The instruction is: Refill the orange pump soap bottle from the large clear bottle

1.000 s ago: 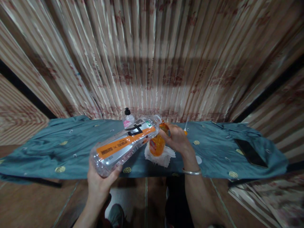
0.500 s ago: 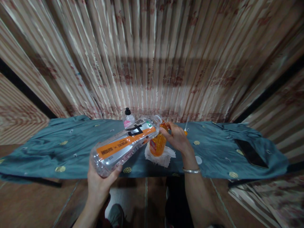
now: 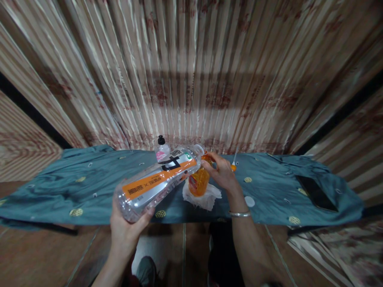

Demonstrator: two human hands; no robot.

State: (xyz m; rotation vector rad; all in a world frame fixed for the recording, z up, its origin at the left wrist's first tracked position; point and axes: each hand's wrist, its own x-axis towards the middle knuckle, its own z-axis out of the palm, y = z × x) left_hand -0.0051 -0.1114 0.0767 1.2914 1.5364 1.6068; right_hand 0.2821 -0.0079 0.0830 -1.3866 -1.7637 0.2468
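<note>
My left hand [image 3: 127,227] is wrapped round the base of a large clear plastic bottle [image 3: 158,181] with an orange and silver label. The bottle tilts, its mouth up and to the right, at the neck of a smaller orange bottle [image 3: 200,181]. My right hand [image 3: 220,170] grips the orange bottle near its top, fingers round the neck. That bottle stands on crumpled white tissue [image 3: 209,199]. Whether liquid flows between the two mouths I cannot tell.
A clear bottle with a black cap [image 3: 161,146] stands behind. An orange pump top [image 3: 233,166] with a thin tube lies to the right, near a white disc [image 3: 249,201]. A black phone [image 3: 317,193] rests on the teal cloth [image 3: 269,179]. Striped curtain [image 3: 191,79] hangs behind.
Almost nothing differs. Both hands and both bottles hold nearly the same positions, the tilt of the large bottle included.
</note>
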